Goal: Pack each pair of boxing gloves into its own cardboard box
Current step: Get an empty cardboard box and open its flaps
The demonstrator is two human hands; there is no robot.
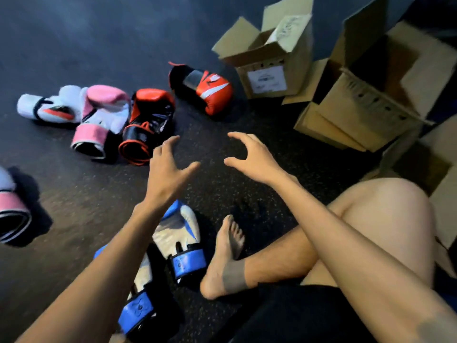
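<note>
Boxing gloves lie scattered on a dark floor. A red-and-black glove [148, 122] lies just beyond my left hand [168, 169], and its mate [207, 90] lies farther back. A pink-and-white glove [103, 115] and a white glove [49, 105] sit to the left. Another pink glove [12, 209] shows at the left edge. Two blue-and-white gloves [180, 238] [138, 303] lie under my left forearm. My right hand [249, 157] hovers with curled fingers and holds nothing. Both hands have fingers spread. Open cardboard boxes stand at the right: a labelled box [267, 78] and a larger box [366, 112].
My bare crossed legs and foot [227, 256] take up the lower right. A third open box [425, 167] sits behind my knee. Bare speckled floor [222, 194] lies between my hands and the boxes.
</note>
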